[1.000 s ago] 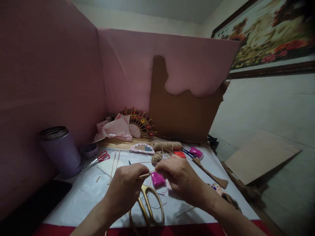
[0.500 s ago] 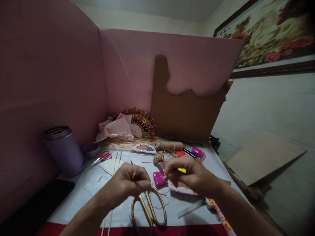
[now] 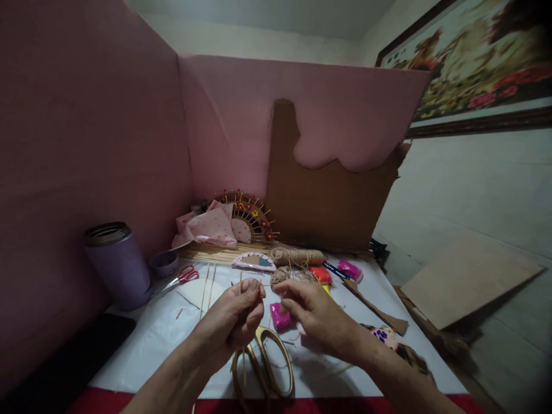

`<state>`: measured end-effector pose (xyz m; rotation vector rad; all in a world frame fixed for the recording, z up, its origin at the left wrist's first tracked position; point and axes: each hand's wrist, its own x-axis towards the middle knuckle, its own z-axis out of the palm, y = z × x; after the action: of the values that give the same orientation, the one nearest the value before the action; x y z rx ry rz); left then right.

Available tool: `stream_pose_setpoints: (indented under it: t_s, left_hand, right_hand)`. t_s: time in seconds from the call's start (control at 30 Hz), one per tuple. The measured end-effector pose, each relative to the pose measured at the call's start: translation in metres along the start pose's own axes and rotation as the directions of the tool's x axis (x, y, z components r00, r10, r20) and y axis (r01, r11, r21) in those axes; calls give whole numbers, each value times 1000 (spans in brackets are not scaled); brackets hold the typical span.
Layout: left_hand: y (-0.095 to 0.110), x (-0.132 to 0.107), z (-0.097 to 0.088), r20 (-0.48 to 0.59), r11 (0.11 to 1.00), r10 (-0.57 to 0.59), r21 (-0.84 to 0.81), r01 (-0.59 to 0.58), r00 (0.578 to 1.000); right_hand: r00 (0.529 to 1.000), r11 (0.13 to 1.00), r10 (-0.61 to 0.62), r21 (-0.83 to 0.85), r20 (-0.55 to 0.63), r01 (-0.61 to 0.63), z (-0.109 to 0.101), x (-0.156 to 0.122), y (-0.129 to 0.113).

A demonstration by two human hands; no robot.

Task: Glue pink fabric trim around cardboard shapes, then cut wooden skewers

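My left hand (image 3: 244,313) is closed around thin wooden sticks; a tip pokes up above its fingers and a length shows below the palm. Close by on the right, my right hand (image 3: 319,319) has its thumb and forefinger drawn together. Whatever sits in that pinch is too small to make out. Under the hands, gold-handled scissors (image 3: 284,368) rest on the white sheet, their blades mostly hidden. A bright pink packet (image 3: 280,316) lies just behind my right fingertips. Two long thin sticks (image 3: 207,287) lie left of my left hand.
Left stand a purple tumbler (image 3: 118,270), a tape roll (image 3: 164,263) and red-handled scissors (image 3: 187,275). Behind are a twine roll (image 3: 299,256), a bead-tipped half-round piece (image 3: 259,214) and pink cloth (image 3: 211,224). A cardboard strip (image 3: 379,310) lies right; pink panels (image 3: 233,115) rise behind.
My left hand has turned, so its fingers and the sticks now show more. My right hand has shifted slightly left and lower, narrowing the gap between the hands.
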<state>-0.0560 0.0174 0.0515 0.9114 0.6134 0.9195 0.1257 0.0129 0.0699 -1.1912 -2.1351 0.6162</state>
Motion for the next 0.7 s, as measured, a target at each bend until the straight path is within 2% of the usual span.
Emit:
stream_pose_setpoints:
  t_s: [0.1,0.17,0.27,0.37,0.47,0.57,0.7]
  left_hand:
    - [3,0,1,-58,1000,19,6,-18,998]
    - [7,0,0,-107,995,103,12,-102,989]
    - [12,3,-5,-209,962,274,51,-269,939]
    - [11,11,-12,-261,914,405,118,-388,876]
    - [6,24,-16,-245,867,496,198,-458,833]
    - [-1,40,-16,-193,820,556,287,-495,809]
    - [-14,60,-16,-126,778,564,414,-473,816]
  right_hand:
    - [991,985,-133,-115,-15,131,4,-2,1]
    - [989,985,-147,-95,-24,144,5,-5,-1]
    - [991,992,-127,-25,-28,127,3,-8,-5]
    - [988,990,-141,2,-65,142,-1,-8,-6]
    - [983,989,-141,23,-121,145,-7,-6,-4]
    - [977,989,-136,33,-163,143,-12,-6,-5]
    - [970,983,-166,54,-178,178,-17,-8,-10]
